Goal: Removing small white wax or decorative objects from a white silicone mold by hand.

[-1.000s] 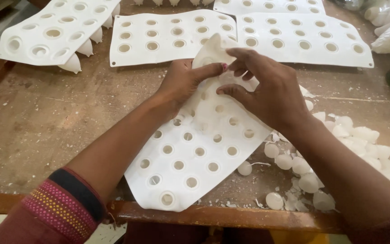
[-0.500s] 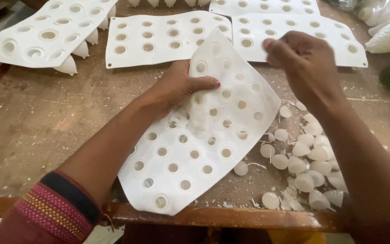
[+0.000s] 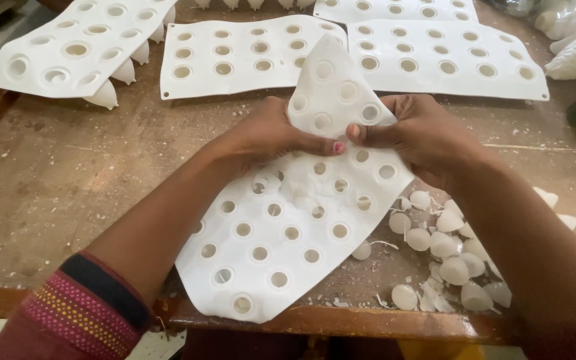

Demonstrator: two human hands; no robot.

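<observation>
Since a moment ago my right hand (image 3: 428, 137) has rejoined my left hand (image 3: 278, 137) on the floppy white silicone mould sheet (image 3: 288, 227); both pinch its raised fold; I judge demoulding underway; next, push cavities out toward the white wax cones (image 3: 445, 257) right of the sheet.

1 head-worn view only; looks steeply down and forward over the wooden table (image 3: 68, 173); close to both hands, forearms entering from the bottom edge; table's far side cropped.

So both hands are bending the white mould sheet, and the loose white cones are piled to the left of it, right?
Not quite. Both hands, left hand and right hand, do bend the white mould sheet, but the loose white cones lie to its right, as the head view shows.
</observation>
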